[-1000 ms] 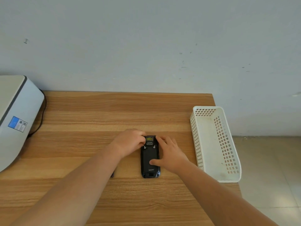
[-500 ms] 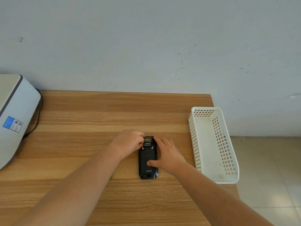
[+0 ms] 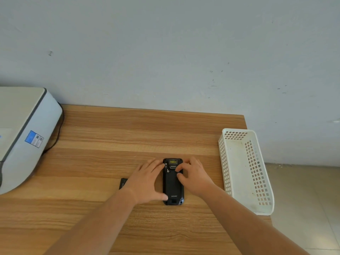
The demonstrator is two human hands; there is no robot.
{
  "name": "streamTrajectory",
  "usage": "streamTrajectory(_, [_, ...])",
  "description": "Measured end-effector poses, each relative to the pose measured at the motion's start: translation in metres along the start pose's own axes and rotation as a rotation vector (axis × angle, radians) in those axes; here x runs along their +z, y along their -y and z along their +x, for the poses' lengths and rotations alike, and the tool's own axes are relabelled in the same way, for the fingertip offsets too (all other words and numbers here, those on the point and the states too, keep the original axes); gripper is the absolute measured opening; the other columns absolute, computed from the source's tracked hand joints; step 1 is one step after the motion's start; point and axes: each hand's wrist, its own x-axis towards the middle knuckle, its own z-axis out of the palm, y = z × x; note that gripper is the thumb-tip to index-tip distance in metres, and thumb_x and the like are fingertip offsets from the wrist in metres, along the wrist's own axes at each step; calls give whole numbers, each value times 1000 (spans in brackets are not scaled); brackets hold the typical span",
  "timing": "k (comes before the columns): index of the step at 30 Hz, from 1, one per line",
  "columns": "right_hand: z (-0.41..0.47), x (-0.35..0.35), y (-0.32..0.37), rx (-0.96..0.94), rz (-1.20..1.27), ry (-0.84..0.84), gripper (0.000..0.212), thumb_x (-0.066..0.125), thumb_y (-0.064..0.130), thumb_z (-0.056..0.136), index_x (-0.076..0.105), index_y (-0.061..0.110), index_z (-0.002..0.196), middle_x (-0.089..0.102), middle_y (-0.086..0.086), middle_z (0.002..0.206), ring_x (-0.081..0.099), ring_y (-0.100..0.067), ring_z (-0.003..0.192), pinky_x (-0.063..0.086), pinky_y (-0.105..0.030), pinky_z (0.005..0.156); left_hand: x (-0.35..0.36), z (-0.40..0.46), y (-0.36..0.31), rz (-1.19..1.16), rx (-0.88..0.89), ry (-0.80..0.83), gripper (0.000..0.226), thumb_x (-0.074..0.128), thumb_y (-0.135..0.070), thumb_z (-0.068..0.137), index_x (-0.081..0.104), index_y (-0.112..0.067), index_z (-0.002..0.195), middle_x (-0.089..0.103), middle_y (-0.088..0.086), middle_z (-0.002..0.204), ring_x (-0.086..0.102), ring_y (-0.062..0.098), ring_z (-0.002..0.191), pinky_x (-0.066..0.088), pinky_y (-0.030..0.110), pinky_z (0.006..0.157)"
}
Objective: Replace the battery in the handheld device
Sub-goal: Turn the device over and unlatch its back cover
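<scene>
A black handheld device [image 3: 172, 186] lies face down on the wooden table [image 3: 128, 137], its back cover on and its scanner window at the far end. My left hand [image 3: 147, 181] lies flat along the device's left edge, fingers straight, thumb touching the near left corner. My right hand [image 3: 195, 176] rests on the right side, its thumb and forefinger curled onto the latch area near the top right of the cover. A flat black battery [image 3: 123, 183] lies on the table left of the device, mostly hidden behind my left wrist.
A white perforated plastic basket [image 3: 237, 172] stands at the table's right edge, partly over it. A grey-white printer [image 3: 24, 133] with a blue label and a black cable sits at the left. A wall runs behind the table; tiled floor lies to the right.
My left hand has uncurled from the top left of the device and now lies flat along its left edge. My right hand's fingers have curled onto the top right. The battery has become visible.
</scene>
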Motion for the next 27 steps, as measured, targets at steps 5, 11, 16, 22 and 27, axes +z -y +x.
streamTrajectory(5, [4,6,6,48,-46,56,31,58,33,91,60,25,121,39,2,126,31,-15,124,31,-27,103,20,-9,-2,34,-32,18,122,56,-81,65,-3,-22,154,-9,-6,163,-17,15,148,-4,46,121])
streamTrajectory(11, [8,8,15,125,-74,99,33,58,26,89,55,23,121,35,-2,128,30,-19,126,37,-31,102,19,-7,-8,66,-43,7,120,58,-78,68,-2,-20,154,-7,-4,163,-16,17,148,-4,48,121])
streamTrajectory(16, [9,8,19,162,-40,103,32,60,28,86,54,21,116,36,-2,124,33,-20,122,38,-31,100,15,-7,-12,89,-56,15,119,59,-77,69,0,-19,154,-3,-2,164,-12,20,149,0,50,121])
streamTrajectory(22, [-3,-5,28,191,233,7,7,64,26,85,59,23,88,61,3,94,58,-14,86,47,-23,68,16,-10,-13,76,-76,9,117,61,-74,70,2,-20,155,0,-1,164,-10,21,149,-1,50,121])
streamTrajectory(27, [-15,-1,25,146,213,8,27,64,30,87,60,25,112,57,6,113,54,-11,103,46,-22,80,18,-15,-13,56,-79,10,110,60,-72,73,5,-22,155,3,-1,163,-9,21,149,-1,48,121])
